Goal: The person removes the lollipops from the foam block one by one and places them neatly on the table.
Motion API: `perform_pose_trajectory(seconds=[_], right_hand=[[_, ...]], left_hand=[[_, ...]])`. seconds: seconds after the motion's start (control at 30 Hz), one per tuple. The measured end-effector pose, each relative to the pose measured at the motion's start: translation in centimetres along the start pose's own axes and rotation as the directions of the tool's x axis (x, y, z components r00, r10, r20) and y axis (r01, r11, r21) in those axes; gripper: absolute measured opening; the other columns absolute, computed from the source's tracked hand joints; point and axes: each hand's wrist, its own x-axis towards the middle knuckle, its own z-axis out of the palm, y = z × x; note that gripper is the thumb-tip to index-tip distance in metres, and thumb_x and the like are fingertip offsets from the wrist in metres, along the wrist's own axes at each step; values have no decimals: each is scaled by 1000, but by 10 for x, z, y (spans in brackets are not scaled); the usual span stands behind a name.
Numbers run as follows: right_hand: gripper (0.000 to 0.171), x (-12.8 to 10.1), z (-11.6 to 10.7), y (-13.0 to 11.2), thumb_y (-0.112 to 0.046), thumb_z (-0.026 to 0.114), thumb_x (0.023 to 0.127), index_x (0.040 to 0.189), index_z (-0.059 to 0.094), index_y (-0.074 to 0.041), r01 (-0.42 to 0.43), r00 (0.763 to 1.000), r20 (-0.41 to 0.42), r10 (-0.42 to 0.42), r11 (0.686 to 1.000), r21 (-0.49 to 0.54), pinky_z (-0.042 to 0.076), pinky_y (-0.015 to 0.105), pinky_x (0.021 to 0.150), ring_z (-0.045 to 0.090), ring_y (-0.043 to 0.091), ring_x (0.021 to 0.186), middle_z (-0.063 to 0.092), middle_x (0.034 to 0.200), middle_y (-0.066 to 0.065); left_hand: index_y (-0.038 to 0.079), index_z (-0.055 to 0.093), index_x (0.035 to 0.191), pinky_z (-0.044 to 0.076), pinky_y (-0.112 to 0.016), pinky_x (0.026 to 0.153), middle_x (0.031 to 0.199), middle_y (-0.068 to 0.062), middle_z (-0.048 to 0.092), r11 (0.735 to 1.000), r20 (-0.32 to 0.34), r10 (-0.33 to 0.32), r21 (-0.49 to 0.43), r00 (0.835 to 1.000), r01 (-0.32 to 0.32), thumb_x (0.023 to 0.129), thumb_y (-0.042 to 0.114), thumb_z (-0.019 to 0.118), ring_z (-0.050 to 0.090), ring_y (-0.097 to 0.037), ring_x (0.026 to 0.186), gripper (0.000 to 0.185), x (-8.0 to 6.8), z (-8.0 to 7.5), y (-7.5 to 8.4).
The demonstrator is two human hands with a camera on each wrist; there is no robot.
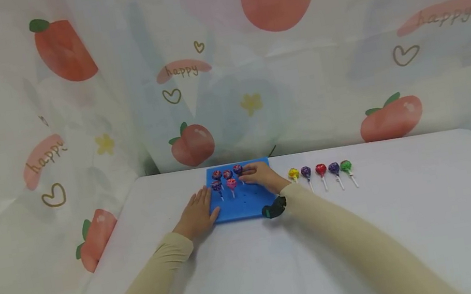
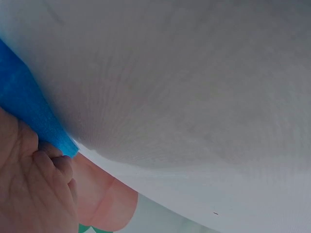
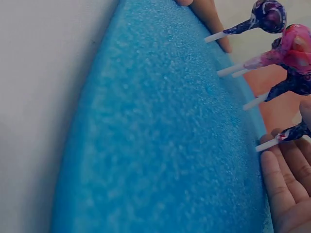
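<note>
A: Nearest finding?
B: Left hand (image 1: 197, 215), fingers extended, thumb apart, against the left edge of a blue foam board (image 1: 244, 209).
A: Right of the board?
B: Five loose lollipops (image 1: 321, 169) lie in a row, heads pointing away, sticks toward the person.
A: Right hand (image 1: 264, 176)?
B: Pinching a purple-wrapped lollipop (image 1: 238, 169) at the board's far right; long axis upright, head up, stick to the foam. Four lollipops (image 1: 231, 184) stand beside it.
A: Surface, room?
B: White tabletop (image 1: 258, 274); behind, a peach-printed sheet (image 1: 300, 83).
</note>
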Motion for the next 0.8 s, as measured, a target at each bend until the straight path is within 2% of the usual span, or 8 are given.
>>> perform_pose_trajectory(seconds=[0.2,0.4,0.57,0.67,0.8], right_hand=[[46,1,2,5,-10,57,93,134,45,7,37,999,10,-37,999,-27,41,42,105,51,33,125,52,135,24],[40,4,4,7,-13,57,93,130,52,2,63,998,-20,-66,989,-131,42,42,106,54,30,123,56,130,21],[34,4,4,9,-13,57,93,125,59,0,87,994,-50,-98,979,-186,43,42,104,55,29,119,60,126,18],[33,5,4,11,-13,58,93,123,60,-1,90,993,-61,-103,978,-189,43,42,104,55,29,119,61,125,17],[31,7,6,13,-12,59,92,121,62,0,81,993,-73,-94,982,-169,43,42,104,56,28,119,62,124,17]], left_hand=[[-8,26,144,21,-45,118,152,-25,26,1000,1,-1,1,1000,1,100,37,39,26,-35,142,65,0,1,1],[-10,27,143,21,-46,117,151,-26,27,1000,-20,2,9,1000,-2,100,34,39,26,-37,142,63,1,3,0],[-10,25,144,19,-46,118,151,-27,25,998,-31,8,-56,999,-10,100,34,39,25,-37,142,63,2,7,-2],[-9,23,145,16,-45,119,151,-26,25,996,-59,20,-83,998,-25,100,39,35,24,-37,142,66,4,13,-6],[-8,22,146,15,-44,119,152,-25,24,997,-39,6,-72,999,-9,100,40,35,23,-36,143,67,3,12,-5]])
